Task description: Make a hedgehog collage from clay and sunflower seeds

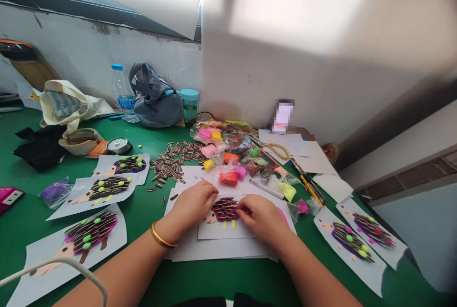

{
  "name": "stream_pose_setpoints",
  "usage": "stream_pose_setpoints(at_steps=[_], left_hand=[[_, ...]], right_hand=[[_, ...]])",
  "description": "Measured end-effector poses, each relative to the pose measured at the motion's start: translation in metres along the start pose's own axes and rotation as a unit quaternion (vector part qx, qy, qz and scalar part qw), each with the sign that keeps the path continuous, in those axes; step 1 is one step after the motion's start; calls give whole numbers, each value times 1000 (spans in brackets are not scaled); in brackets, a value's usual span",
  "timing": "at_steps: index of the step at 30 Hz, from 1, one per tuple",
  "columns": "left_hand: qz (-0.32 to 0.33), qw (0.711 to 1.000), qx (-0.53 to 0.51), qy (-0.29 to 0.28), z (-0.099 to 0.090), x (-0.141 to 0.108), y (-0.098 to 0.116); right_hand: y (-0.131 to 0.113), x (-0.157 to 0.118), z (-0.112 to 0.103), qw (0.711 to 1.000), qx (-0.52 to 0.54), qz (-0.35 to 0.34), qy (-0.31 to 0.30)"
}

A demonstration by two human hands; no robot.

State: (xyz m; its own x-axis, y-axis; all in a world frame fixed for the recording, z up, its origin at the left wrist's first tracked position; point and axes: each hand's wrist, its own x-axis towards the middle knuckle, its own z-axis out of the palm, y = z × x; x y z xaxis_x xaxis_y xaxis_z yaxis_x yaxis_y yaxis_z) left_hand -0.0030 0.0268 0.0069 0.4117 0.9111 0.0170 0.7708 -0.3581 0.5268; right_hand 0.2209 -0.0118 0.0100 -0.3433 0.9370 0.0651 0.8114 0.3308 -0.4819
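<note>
right fingers beside the hedgehog's rear, left ones above its head

in the head view, we see the seed-spined hedgehog (pixel 224 209) at lower centre of the frame, its long axis roughly left to right, snout leftward. our right hand (pixel 264 219) is nearer, fingertips pinched close at the rear edge; our left hand (pixel 194 202) lies up and left, fingertips drawn together. we cannot tell whether either grips anything. loose seeds (pixel 173 166) lie upper left of the hedgehog.
</note>
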Motion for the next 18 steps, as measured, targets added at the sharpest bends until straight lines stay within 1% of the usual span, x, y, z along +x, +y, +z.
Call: stream_pose_setpoints(at_steps=[12,18], left_hand=[[-6,1000,-5,0,-2,1,3],[-6,1000,-5,2,-2,1,3]], right_hand=[[-13,-1,7,994,-104,-1,33],[-14,-2,12,991,-125,-4,42]])
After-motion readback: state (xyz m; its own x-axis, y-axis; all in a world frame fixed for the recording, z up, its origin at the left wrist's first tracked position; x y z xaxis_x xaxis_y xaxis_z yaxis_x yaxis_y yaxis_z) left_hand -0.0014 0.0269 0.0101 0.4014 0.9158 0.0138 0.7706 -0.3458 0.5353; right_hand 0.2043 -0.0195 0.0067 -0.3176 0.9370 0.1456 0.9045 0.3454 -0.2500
